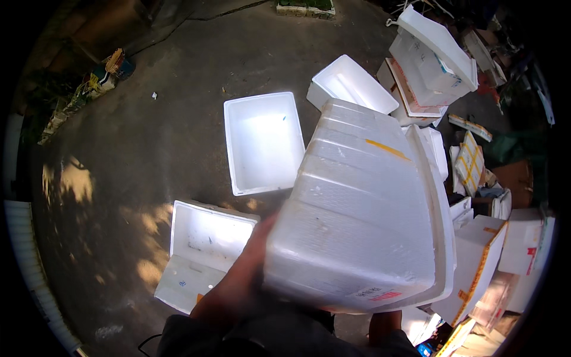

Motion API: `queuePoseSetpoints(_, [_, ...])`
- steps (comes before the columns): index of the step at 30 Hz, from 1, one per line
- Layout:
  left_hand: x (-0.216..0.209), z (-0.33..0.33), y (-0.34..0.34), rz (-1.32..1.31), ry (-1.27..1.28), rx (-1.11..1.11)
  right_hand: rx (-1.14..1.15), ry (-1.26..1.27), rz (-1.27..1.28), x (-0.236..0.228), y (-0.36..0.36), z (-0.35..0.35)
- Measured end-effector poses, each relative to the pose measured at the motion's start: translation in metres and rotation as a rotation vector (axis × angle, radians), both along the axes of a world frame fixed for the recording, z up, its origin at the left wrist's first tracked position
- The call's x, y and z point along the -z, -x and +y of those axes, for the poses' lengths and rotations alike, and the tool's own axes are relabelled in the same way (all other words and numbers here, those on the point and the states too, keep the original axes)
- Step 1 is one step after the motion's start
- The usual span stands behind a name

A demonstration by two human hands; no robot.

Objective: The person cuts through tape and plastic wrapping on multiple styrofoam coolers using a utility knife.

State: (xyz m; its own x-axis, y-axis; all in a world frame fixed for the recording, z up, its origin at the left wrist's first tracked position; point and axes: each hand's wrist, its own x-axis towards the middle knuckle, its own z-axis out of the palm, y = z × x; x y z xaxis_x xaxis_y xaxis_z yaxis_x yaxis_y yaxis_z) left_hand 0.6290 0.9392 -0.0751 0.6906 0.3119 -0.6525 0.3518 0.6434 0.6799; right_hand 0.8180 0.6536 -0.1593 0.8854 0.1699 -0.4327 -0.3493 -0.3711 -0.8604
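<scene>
A big white foam box (363,202), tipped on its side, is held up close in front of me. Ribs run along its wall, with a yellow streak near the rim and small red print low down. My left hand (257,247) grips its left side, the fingers hidden behind the foam. From below, my right hand (385,323) reaches up under the rim at the lower right; its fingers are out of sight behind the box. Past the held box, an open foam box (262,143) rests on the ground, hollow side up.
Another open foam box (357,83) sits farther right, beside stacked boxes (425,65). At lower left lies a foam box (214,232) with a grey-white panel (189,279) in front. Foam boxes and scraps (476,262) crowd the right. A planter (306,9) stands far ahead.
</scene>
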Motion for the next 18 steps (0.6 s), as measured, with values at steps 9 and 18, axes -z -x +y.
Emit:
queuePoseSetpoints(9, [0.032,0.101,0.078,-0.106,-0.102,-0.574,-0.173,-0.047,-0.076,0.024,-0.063,0.142])
queuePoseSetpoints(18, [0.087,0.132,0.084,-0.034,-0.009,-0.776,-0.265,-0.011,-0.093,0.103,-0.103,0.219])
